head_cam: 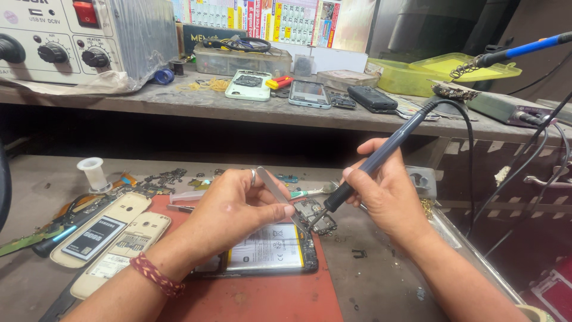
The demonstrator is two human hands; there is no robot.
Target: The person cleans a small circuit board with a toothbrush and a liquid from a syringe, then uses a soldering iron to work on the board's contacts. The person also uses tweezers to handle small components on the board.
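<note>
My tweezers slant down beside my soldering iron, both tips seemingly touching the top edge of the opened phone lying flat, battery showing.

Bare tabletop lies open to the right of the red mat, with only small scraps on it. To the left, two cream phone shells and loose circuit boards crowd the surface, and a white spool stands behind them. The soldering iron's cable loops across the right side, near more hanging wires. The upper shelf overhangs the back, packed with phones and boxes.
</note>
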